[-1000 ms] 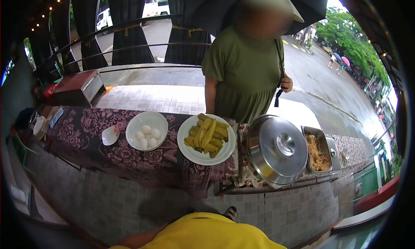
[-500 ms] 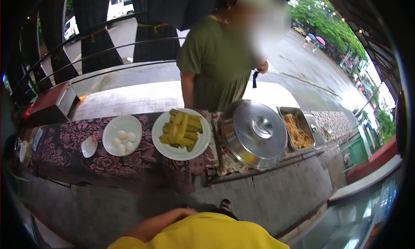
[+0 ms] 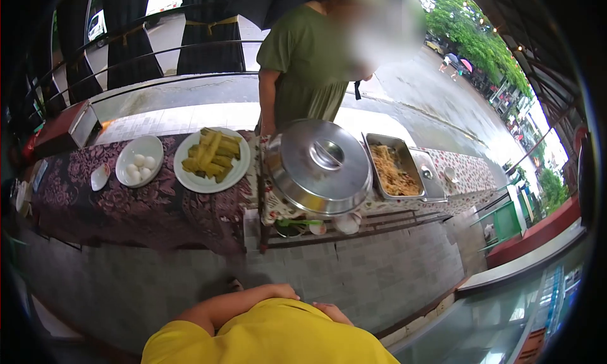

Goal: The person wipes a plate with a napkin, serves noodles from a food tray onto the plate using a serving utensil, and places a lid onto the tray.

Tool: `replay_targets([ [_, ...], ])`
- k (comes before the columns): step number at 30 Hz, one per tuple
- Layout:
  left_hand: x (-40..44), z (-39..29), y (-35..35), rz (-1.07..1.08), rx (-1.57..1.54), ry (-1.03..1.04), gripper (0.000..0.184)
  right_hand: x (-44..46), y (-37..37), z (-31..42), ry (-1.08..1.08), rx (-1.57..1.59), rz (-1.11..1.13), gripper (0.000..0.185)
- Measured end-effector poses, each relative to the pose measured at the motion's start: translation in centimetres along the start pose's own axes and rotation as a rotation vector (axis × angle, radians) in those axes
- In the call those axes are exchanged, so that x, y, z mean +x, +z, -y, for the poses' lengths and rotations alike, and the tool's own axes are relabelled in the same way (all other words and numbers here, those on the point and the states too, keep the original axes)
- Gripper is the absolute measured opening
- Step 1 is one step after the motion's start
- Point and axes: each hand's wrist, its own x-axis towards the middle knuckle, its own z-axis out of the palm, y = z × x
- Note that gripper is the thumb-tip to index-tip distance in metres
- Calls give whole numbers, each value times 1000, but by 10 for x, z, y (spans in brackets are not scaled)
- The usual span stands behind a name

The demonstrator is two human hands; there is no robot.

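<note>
My left hand [image 3: 284,291] rests against the front of my yellow shirt [image 3: 272,335]; its fingers are too small to make out. Near it, my right hand [image 3: 332,312] is partly hidden by the shirt, also at my waist. No object shows in either hand. Beyond them, on the table, stands a large round metal pot with a lid [image 3: 316,155]. To its left is a white plate [image 3: 243,171] of yellow-green leaf-wrapped bundles [image 3: 212,154]. Farther left, a white bowl [image 3: 125,150] holds several white eggs [image 3: 140,166]. A metal tray [image 3: 414,168] of noodles [image 3: 393,171] sits right of the pot.
A person in a green dress [image 3: 300,60] stands across the table. A small white dish [image 3: 100,177] lies at left on the dark floral tablecloth [image 3: 136,206]. Bowls and a green utensil [image 3: 302,222] show below the pot. A glass case [image 3: 487,320] stands at lower right.
My view has turned right and moved along the table, so the dishes appear farther left. My right hand has come into view at my waist. The lower shelf under the pot now shows.
</note>
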Motion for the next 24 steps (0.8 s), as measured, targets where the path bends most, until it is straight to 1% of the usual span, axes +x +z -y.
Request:
replay_targets([
  [1, 17, -4, 13, 6, -6, -25, 51, 3, -16, -14, -13, 54, -4, 39],
  [2, 35, -8, 24, 3, 95, 2, 50, 15, -38, -35, -75, 1, 3, 37],
  [4, 55, -24, 40, 2, 296, 48, 48, 10, -61, -54, -196, -99, 25, 35],
  [7, 88, -54, 73, 38, 165, 54, 51, -12, -96, -79, -11, -161, -129, 33],
  [9, 102, -75, 85, 126, 244, 117, 51, -9, -130, -116, -275, -302, -59, 33],
  [10, 110, -86, 89, 142, 243, 102, 51, -6, -145, -133, -368, -355, -44, 33],
  [11, 117, -97, 93, 158, 243, 86, 51, -4, -154, -143, -322, -327, -60, 33],
  [14, 151, -101, 105, 257, 404, 203, 50, -2, -173, -157, -254, -254, -87, 33],
  [17, 161, -105, 110, 211, 339, 96, 52, -3, -182, -146, -194, -160, -98, 34],
  [22, 191, -127, 99, 312, 455, 148, 56, -2, -203, -121, -132, 9, -111, 34],
  [24, 206, -136, 81, 341, 481, 158, 57, -2, -212, -102, -111, 83, -103, 34],
])
